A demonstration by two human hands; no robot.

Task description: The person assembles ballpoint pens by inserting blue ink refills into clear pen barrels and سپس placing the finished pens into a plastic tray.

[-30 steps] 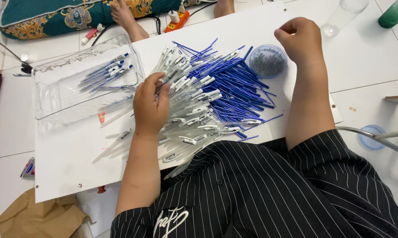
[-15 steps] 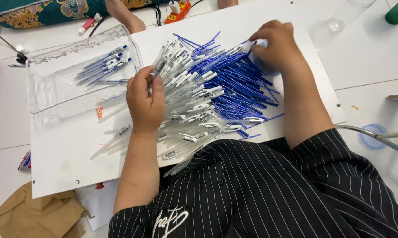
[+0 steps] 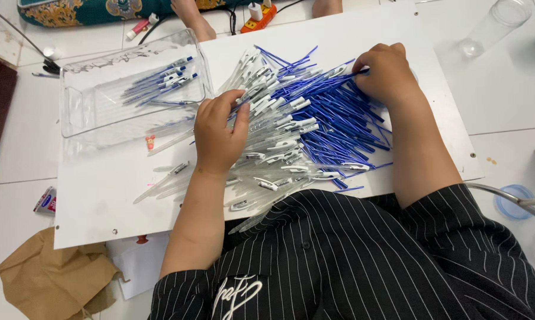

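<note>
Both hands are down on the pile (image 3: pixel 303 127), a wide heap of clear pen barrels and blue refills spread over the white board (image 3: pixel 101 201). The left hand (image 3: pixel 219 137) sits on the near-left side of the heap, fingers (image 3: pixel 239 106) curled in, and they look pinched on a pen (image 3: pixel 252 102) that pokes out beyond the fingertips, though the grip itself is partly hidden. The right hand (image 3: pixel 387 74) rests on the far-right edge of the heap, knuckles up, fingers folded under; a blue refill (image 3: pixel 345 76) runs out from its thumb side, and I cannot tell whether the fingers actually grip it. Blue refills fan out below and beside that right hand, while capped clear barrels lie mostly between the two hands and under the left palm. Beyond the left fingertips, up and to the left, stands a clear tray (image 3: pixel 81 106) with a small bunch of finished pens (image 3: pixel 161 83) lying in it. A few loose barrels (image 3: pixel 161 184) lie to the left of the left wrist. A clear glass (image 3: pixel 492 26) lies well off past the right hand.
</note>
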